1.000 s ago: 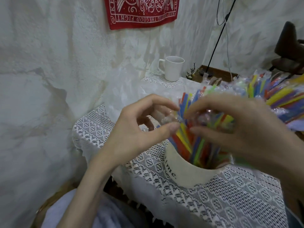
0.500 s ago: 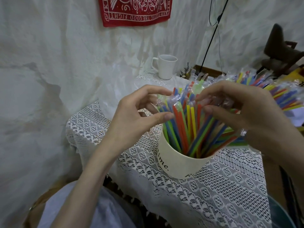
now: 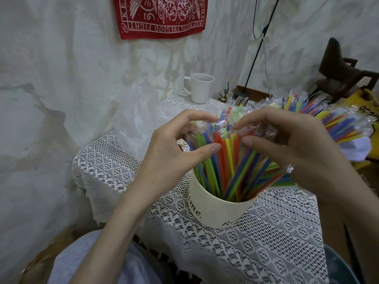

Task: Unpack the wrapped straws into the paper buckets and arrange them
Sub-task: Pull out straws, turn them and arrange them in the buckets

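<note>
A cream paper bucket [image 3: 217, 212] with black lettering stands on the lace-covered table [image 3: 272, 234]. It is packed with colourful wrapped straws [image 3: 227, 167] that stand upright and fan out. My left hand [image 3: 174, 154] curves around the left side of the straw tops, thumb and fingertips touching the wrappers. My right hand [image 3: 291, 148] curves around the right side, its fingers curled onto the clear wrapper ends. Behind my right hand lies a second mass of wrapped straws [image 3: 336, 124], and what it rests in is hidden.
A white mug [image 3: 200, 90] stands at the back of the table next to crumpled clear plastic [image 3: 139, 119]. A red cloth [image 3: 162, 15] hangs on the white wall. A dark wooden chair [image 3: 346, 76] and a yellow bag [image 3: 369, 111] sit at the right.
The straws have gone from a leaning bunch to standing upright in the bucket. Both hands have shifted to cup the straw tops from either side.
</note>
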